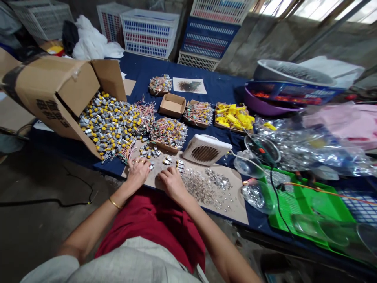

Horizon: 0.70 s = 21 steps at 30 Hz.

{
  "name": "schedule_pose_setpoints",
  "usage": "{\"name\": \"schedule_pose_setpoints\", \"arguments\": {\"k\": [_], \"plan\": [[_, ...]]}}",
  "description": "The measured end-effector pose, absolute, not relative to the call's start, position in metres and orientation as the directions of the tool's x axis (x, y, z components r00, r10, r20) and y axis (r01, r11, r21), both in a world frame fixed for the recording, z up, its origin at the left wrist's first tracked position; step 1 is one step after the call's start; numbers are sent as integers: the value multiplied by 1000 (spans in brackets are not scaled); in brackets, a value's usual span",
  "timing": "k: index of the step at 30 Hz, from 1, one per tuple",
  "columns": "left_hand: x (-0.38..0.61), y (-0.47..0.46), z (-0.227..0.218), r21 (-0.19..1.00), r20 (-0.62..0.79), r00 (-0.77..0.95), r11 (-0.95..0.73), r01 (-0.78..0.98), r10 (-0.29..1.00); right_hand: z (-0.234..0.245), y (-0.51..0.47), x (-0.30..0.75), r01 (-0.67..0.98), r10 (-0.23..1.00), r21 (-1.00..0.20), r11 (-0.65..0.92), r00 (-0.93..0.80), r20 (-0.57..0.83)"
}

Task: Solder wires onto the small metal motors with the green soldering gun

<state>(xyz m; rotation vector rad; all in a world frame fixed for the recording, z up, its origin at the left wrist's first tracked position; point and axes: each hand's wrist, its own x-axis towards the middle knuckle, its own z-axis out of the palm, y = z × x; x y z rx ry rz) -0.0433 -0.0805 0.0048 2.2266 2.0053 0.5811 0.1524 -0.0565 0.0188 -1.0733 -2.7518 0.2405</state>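
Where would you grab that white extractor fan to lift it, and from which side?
Take the fan by its square plastic frame, at the edges beside the grille, from above with the right hand, the nearer one. It sits tilted, and the frame looks sturdier than the thin slats.

Stacked white and blue plastic crates (150,33) stand behind the surface (141,68). At right: blue tray (294,92) over purple basin (256,104), pink plastic sheeting (344,122), green mesh tray (332,208).

Left hand (137,174); right hand (172,184); both palm-down
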Motion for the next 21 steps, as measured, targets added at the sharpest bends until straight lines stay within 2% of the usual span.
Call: {"name": "schedule_pose_setpoints", "arguments": {"k": [6, 11, 13, 17, 21], "plan": [[-42, -76, -6, 220, 269, 216, -279, 935, 938, 7, -66, 153, 695, 726, -213, 686, -674, 139], [-21, -69, -8, 271, 262, 294, -362, 892, 919, 1, -69, 157, 730, 754, -189, 656, -632, 176], [-18, -62, -4, 306, 259, 276, -350, 885, 925, -3, -68, 157, 737, 757, -175, 653, -624, 195], [-32, -50, 2, 320, 233, 138, -209, 924, 963, -11, -57, 151, 753, 762, -151, 641, -601, 240], [-44, -56, 2, 321, 187, 132, -187, 928, 973, -12, -46, 146, 780, 785, -148, 608, -562, 261]]}}
